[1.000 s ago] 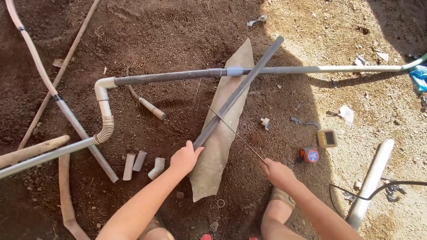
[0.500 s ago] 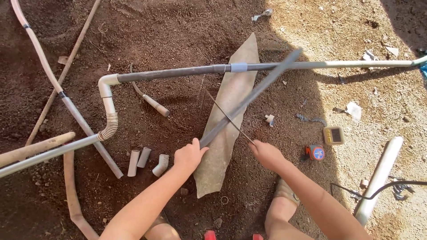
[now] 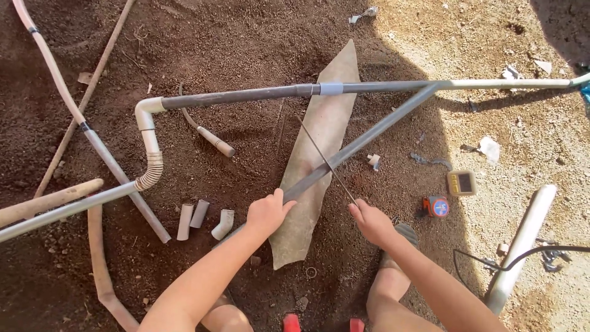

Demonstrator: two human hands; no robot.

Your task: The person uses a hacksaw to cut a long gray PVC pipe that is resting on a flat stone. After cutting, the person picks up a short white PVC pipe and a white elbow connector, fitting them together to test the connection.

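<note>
Someone's crouching on the dirt ground (image 3: 246, 37) here, working on plastic pipe. The left hand (image 3: 268, 212) is clamped around the near end of a loose grey pipe (image 3: 362, 140), pinning it down on a long tan board (image 3: 319, 147) that's lying flat in the soil. That pipe is running diagonally up and to the right, its far end touching the long horizontal pipe (image 3: 246, 96). The right hand (image 3: 370, 220) is closed on the handle end of a thin hacksaw blade (image 3: 324, 161), which is crossing over the grey pipe at an angle, right about where the pipe sits on the board.

The horizontal pipe is ending on the left in a white elbow (image 3: 147, 109) with a ribbed flexible bit below it. Three short pipe offcuts (image 3: 203, 218) are lying just left of the left hand. Off to the right, well apart from the sawing, there's a small tape measure (image 3: 437, 206) and a little yellow gadget (image 3: 461, 182) on the ground.
</note>
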